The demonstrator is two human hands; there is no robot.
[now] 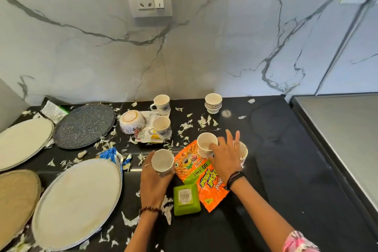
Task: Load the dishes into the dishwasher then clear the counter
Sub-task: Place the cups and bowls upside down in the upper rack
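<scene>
From the head view, the left hand grips a small white handleless ceramic cup by its side, lifted just clear of the glossy black stone table. The right hand reaches forward with fingers spread and relaxed, holding nothing; its thumb side touches a second white cup standing on an orange and green snack wrapper, and its palm covers most of a third white cup, so whether the fingers are closing on that one cannot quite be told.

Farther back stand two patterned white mugs with handles, an overturned floral ceramic bowl and a banded white cup. On the left lie a dark speckled round plate and three pale round plates. A green plastic box sits beside the wrapper, and torn white scraps litter the table.

The step in hand appears to be gathering cups for the dishwasher, which is not in view. Next, the right hand needs a firm pinch on one cup's rim or wall, lifting straight so the wrapper does not drag along.
</scene>
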